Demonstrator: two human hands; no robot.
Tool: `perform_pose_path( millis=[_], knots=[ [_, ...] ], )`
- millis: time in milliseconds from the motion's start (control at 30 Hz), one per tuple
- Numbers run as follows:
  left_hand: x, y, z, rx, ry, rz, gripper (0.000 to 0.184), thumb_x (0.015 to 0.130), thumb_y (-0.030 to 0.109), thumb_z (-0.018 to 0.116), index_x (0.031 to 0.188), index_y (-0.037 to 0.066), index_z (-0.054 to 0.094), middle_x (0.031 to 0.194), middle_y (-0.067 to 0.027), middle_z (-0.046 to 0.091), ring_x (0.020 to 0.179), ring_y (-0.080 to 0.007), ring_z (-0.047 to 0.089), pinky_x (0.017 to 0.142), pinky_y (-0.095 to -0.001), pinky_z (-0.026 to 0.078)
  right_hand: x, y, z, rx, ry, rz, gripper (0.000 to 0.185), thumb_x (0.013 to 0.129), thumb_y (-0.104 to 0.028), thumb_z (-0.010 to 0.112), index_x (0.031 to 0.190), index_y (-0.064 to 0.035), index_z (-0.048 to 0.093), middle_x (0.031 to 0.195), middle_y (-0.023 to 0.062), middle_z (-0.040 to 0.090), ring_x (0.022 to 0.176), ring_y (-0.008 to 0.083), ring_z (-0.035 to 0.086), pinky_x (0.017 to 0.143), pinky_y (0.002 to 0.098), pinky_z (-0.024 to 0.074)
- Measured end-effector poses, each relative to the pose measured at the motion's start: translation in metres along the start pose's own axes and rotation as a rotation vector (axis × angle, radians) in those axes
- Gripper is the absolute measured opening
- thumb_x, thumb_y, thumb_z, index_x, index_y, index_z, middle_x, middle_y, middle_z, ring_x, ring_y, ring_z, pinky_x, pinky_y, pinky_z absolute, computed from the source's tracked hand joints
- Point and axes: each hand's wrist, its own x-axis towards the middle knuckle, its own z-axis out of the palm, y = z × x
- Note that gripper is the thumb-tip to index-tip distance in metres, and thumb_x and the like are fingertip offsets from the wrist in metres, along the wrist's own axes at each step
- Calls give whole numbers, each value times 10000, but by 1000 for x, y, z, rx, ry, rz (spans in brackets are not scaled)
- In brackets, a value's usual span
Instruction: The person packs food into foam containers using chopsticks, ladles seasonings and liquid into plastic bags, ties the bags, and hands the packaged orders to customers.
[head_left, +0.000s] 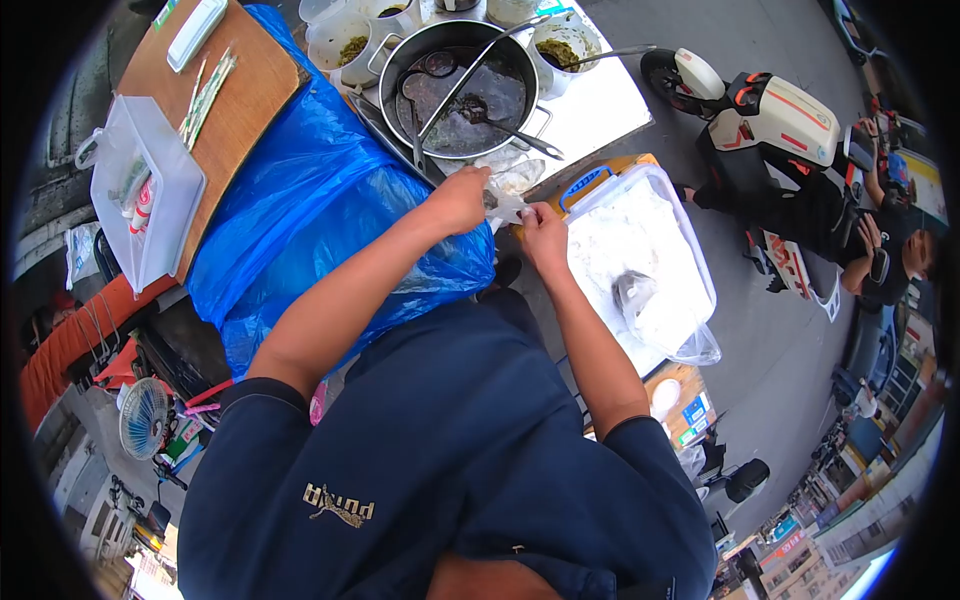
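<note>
Both hands meet over the gap between a large metal pot and a white tub. My left hand (460,203) is closed on one side of a thin clear plastic bag (507,208), just below the pot (462,90). On the bag's other side, my right hand (544,236) pinches its edge, beside the corner of the white tub (703,268). Dark liquid fills the pot, with a ladle (485,75) and other utensils in it. White powdery material (625,235) lies in the tub, along with a crumpled clear bag (640,292).
Blue plastic sheeting (300,200) spreads to the left, beside a wooden board (240,100) and a clear plastic box (148,190). Containers of green food (562,50) flank the pot. A person in dark clothing (820,215) is near a white scooter (790,115) at the right.
</note>
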Motion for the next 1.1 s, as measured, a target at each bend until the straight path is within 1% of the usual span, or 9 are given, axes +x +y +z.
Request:
perform_pose_path(
  millis=[167, 233, 600, 667, 767, 867, 1000, 1033, 1100],
  knots=[
    [-24, 39, -35, 249, 95, 294, 388, 819, -9, 574, 1206, -6, 590, 1099, -235, 638, 1026, -412, 636, 886, -481, 509, -39, -41, -55, 215, 60, -117, 130, 916, -114, 694, 961, 8, 688, 858, 86, 640, 700, 145, 619, 667, 298, 504],
    [-28, 54, -40, 446, 177, 455, 193, 861, 35, 551, 1049, 32, 597, 933, -156, 622, 819, -375, 668, 707, -485, 535, -60, -67, -79, 252, 94, -125, 118, 916, -100, 692, 957, 10, 688, 919, 90, 643, 730, 148, 624, 683, 293, 510],
    [-87, 186, 0, -161, 34, 914, 284, 810, -25, 558, 1078, 32, 630, 938, -160, 581, 877, -359, 601, 724, -401, 506, -163, -77, -156, 409, 144, -264, 64, 885, 12, 669, 946, 31, 657, 1398, 153, 511, 968, 179, 660, 799, 298, 538],
    [-104, 201, 17, -182, 68, 962, 287, 811, -10, 576, 1086, 33, 646, 918, -138, 603, 823, -295, 621, 713, -353, 505, -180, -65, -160, 394, 194, -339, 66, 879, 49, 646, 944, 38, 647, 1348, 148, 556, 958, 188, 663, 811, 303, 535],
    [-137, 217, 31, -373, -246, 530, 340, 849, 49, 678, 1187, 42, 647, 946, -70, 667, 818, -112, 639, 743, -272, 510, -215, -46, -170, 414, 200, -397, 68, 887, 49, 654, 952, 35, 647, 1065, 118, 652, 890, 212, 663, 794, 302, 523],
    [-154, 200, 66, -737, -427, 410, 404, 837, 87, 745, 1219, 22, 631, 949, -41, 666, 860, -114, 643, 768, -250, 514, -250, -20, -181, 409, 207, -376, 61, 889, 17, 675, 942, 26, 646, 977, 114, 649, 851, 233, 656, 755, 317, 516],
    [-186, 183, 114, -913, -593, 394, 861, 726, 194, 869, 1461, 38, 448, 1402, -88, 516, 1282, -207, 487, 1060, -368, 414, -302, 13, -196, 306, 238, -426, 79, 884, -30, 693, 919, 13, 637, 929, 129, 654, 827, 286, 649, 725, 354, 513],
    [-185, 169, 140, -826, -627, 379, 1061, 661, 239, 914, 1534, 53, 341, 1565, -88, 353, 1414, -249, 345, 1144, -415, 320, -315, 20, -200, 250, 255, -469, 89, 873, -42, 704, 915, 4, 640, 917, 132, 653, 815, 305, 648, 721, 370, 516],
    [-201, 168, 184, -617, -564, 599, 1001, 688, 263, 914, 1519, 102, 380, 1462, -101, 459, 1298, -206, 472, 1114, -381, 367, -340, 31, -210, 239, 242, -500, 94, 868, -26, 715, 922, 6, 645, 907, 118, 653, 773, 263, 633, 682, 336, 507]
  ],
)
